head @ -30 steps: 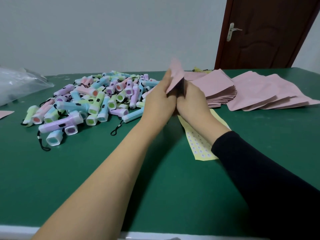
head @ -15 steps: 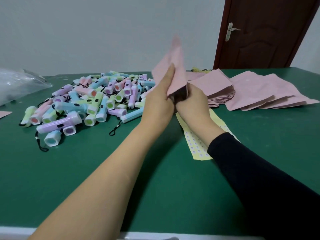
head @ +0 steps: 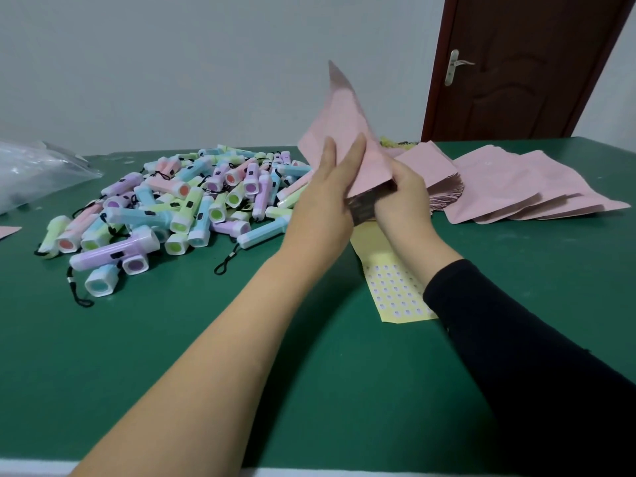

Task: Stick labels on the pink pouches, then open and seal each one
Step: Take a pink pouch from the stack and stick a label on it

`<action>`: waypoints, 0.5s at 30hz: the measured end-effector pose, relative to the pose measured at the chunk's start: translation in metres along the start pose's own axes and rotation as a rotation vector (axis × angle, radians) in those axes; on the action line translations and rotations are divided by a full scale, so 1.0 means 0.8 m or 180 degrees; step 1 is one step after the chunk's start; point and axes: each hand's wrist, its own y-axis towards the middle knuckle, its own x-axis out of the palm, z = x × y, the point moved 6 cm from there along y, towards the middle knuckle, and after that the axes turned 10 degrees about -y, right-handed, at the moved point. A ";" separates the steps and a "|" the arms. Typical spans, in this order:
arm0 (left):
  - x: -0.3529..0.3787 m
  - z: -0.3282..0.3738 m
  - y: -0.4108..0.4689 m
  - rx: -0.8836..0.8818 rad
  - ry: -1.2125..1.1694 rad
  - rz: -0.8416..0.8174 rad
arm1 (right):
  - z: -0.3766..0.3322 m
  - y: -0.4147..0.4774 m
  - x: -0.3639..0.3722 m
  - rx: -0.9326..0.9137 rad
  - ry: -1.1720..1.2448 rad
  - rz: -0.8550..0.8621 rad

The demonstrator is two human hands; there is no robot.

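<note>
Head view: right grip point(head: 403, 191) pinches upward-pointing pink pouch point(head: 346, 125); left grip point(head: 320, 201) presses it flat-fingered.

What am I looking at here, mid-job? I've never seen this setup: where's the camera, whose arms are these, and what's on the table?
No machine here: a person works bare-handed, and the one camera sits on their head, looking forward and down. The right hand grips the lower edge of a pink pouch raised off the green table; the left hand lays straight fingers against its face. Below lies a yellow label sheet, left a pile of pastel flashlights, right more pink pouches.
</note>
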 end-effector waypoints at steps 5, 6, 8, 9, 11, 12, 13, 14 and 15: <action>-0.011 -0.037 0.000 -0.1171 -0.0720 -0.0161 | 0.018 0.008 -0.012 0.0217 -0.0045 0.0106; -0.008 -0.042 -0.004 -0.1470 -0.1273 -0.0402 | 0.014 0.006 -0.013 0.0040 -0.0122 0.0144; -0.002 -0.043 -0.012 -0.2001 -0.2409 -0.0822 | 0.002 -0.002 -0.008 -0.0359 -0.0253 0.0143; 0.000 -0.041 -0.014 -0.2222 -0.2919 -0.0943 | -0.003 -0.007 -0.006 -0.0540 -0.0316 0.0118; 0.001 -0.039 -0.016 -0.2379 -0.3479 -0.1042 | -0.010 -0.013 -0.001 -0.0869 -0.0521 0.0080; 0.003 -0.039 -0.016 -0.2380 -0.3536 -0.1042 | -0.013 -0.016 0.002 -0.1023 -0.0681 0.0054; 0.007 -0.038 -0.016 -0.2381 -0.3583 -0.1056 | -0.016 -0.018 0.004 -0.1174 -0.0854 0.0022; 0.012 -0.036 -0.018 -0.2393 -0.3688 -0.1110 | -0.020 -0.020 0.006 -0.1313 -0.1010 -0.0003; 0.016 -0.035 -0.019 -0.2404 -0.3850 -0.1146 | -0.022 -0.021 0.007 -0.1404 -0.1128 -0.0006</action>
